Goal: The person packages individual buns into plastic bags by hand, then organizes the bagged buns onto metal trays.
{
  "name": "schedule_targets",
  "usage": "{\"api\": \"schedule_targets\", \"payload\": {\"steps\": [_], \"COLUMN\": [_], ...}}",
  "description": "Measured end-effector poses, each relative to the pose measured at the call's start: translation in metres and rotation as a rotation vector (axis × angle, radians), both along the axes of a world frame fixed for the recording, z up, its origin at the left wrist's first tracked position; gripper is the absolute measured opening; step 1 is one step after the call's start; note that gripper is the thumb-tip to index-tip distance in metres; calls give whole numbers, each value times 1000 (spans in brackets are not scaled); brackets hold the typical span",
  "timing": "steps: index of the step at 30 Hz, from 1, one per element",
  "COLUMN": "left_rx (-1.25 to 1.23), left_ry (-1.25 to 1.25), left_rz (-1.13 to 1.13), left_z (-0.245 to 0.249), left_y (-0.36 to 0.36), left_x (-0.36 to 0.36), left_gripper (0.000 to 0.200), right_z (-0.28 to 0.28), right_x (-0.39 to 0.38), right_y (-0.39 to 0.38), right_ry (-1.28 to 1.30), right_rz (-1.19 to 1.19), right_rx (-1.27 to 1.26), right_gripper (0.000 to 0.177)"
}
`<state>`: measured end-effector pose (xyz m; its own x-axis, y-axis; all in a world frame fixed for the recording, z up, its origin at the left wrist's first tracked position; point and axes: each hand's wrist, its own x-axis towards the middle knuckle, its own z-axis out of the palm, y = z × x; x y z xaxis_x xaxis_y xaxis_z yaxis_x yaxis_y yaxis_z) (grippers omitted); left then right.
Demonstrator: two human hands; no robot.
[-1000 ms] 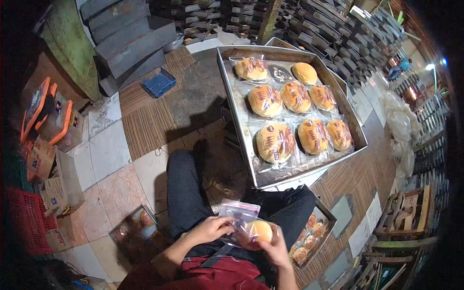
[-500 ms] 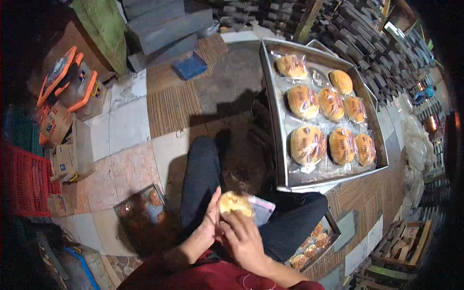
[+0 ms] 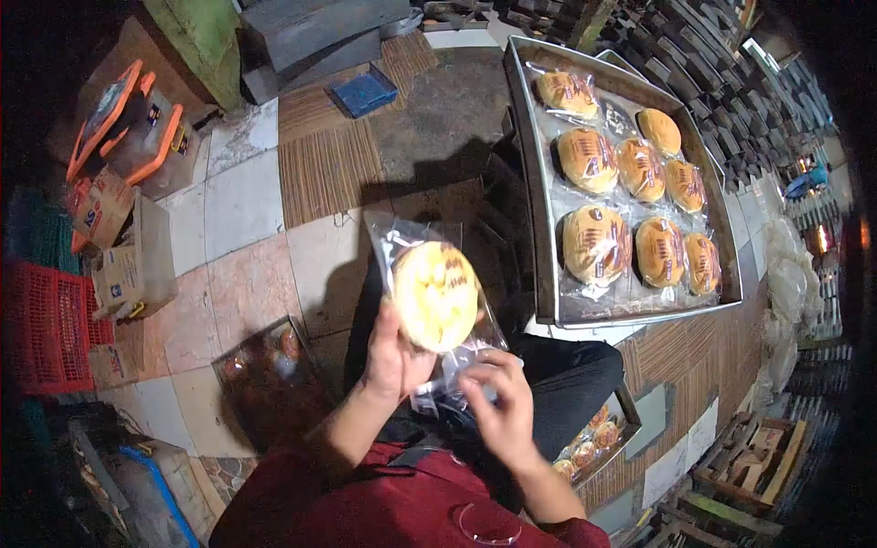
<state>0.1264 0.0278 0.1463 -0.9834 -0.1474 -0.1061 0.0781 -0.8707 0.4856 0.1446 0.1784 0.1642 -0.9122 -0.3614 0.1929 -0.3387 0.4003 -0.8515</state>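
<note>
My left hand (image 3: 395, 361) holds up a round, pale yellow bun (image 3: 438, 297) with brown marks, its fingers wrapped round the lower left side. Clear plastic wrapping (image 3: 388, 236) surrounds the bun and reaches down to the right. At that lower end, my right hand (image 3: 501, 402) has its fingers closed on the loose plastic. To the right stands a large metal tray (image 3: 539, 210) with several wrapped buns (image 3: 598, 245) in rows. One bun at its upper right (image 3: 660, 132) looks unwrapped.
A dark tray (image 3: 239, 402) lies on the floor at left, another tray with small round items (image 3: 585, 454) by my right leg. A blue dustpan-like tray (image 3: 363, 94), red crate (image 3: 55, 320), orange-lidded box (image 3: 155, 146) and wooden crate (image 3: 754, 461) stand around.
The bun has risen from my lap, now with clear plastic around it. My right hand has moved from over the bun to the plastic's lower right end.
</note>
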Motion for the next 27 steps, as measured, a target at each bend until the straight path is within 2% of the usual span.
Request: {"api": "schedule_targets", "payload": {"steps": [1, 2, 3, 5, 7, 8, 10, 11, 12, 14, 16, 18, 19, 20, 22, 23, 24, 27], "left_rx": [-18, -37, -39, 131, 128, 122, 73, 22, 18, -6, 34, 196, 233, 233, 215, 194, 199, 95], "left_ry": [29, 59, 60, 74, 89, 102, 98, 91, 95, 165, 107, -35, -87, -87, -38, -5, -74, -15], "left_rz": [18, 39, 52, -1, -7, -21, -8, 5, 7, -10, 26, -8, 23, 15, 121, 160, 238, 252], "left_z": [5, 9, 8, 3, 4, 6, 9, 11, 12, 13, 14, 9, 12, 10, 5, 8, 13, 16], "left_y": [0, -1, -4, -8, -8, -7, -3, -2, -2, -4, -5, -9, -7, -5, -7, -10, -16, -25], "left_x": [-4, -7, -8, -7, -3, -1, 2, 2, 2, 1, 0, -4, -5, -6, -9, -11, -11, -3], "left_gripper": [80, 78, 78, 75, 74, 74, 73, 73, 73, 73, 69, 66, 66, 66, 65, 64, 64, 66], "right_z": [-11, -24, -27, -26, -24, -23, -19, -17, -17, -24, -27, -22, -22, -22, -21, -15, -6, 6], "right_x": [-1, 1, 3, 4, -3, -5, -11, -13, -13, -9, -8, -7, -7, -5, 1, 7, 16, 3], "right_y": [5, 4, 3, 1, 0, -1, -2, -6, -6, -3, -4, -7, -7, -8, -10, -10, -10, -1], "right_ry": [-541, -705, -659, -619, -56, -52, 119, 153, 157, -307, -203, 205, 254, 255, 50, -65, -69, -105], "right_rz": [-16, -44, -29, -10, 164, 166, 214, 198, 200, 141, 150, 169, 135, 126, 170, 385, 458, 228], "right_rx": [-221, -546, -564, -579, -59, -57, 64, -20, -24, -200, -214, -50, 72, 73, 315, 155, 130, 4], "right_gripper": [14, 17, 20, 23, 21, 21, 21, 21, 21, 21, 21, 21, 21, 21, 24, 26, 25, 16]}}
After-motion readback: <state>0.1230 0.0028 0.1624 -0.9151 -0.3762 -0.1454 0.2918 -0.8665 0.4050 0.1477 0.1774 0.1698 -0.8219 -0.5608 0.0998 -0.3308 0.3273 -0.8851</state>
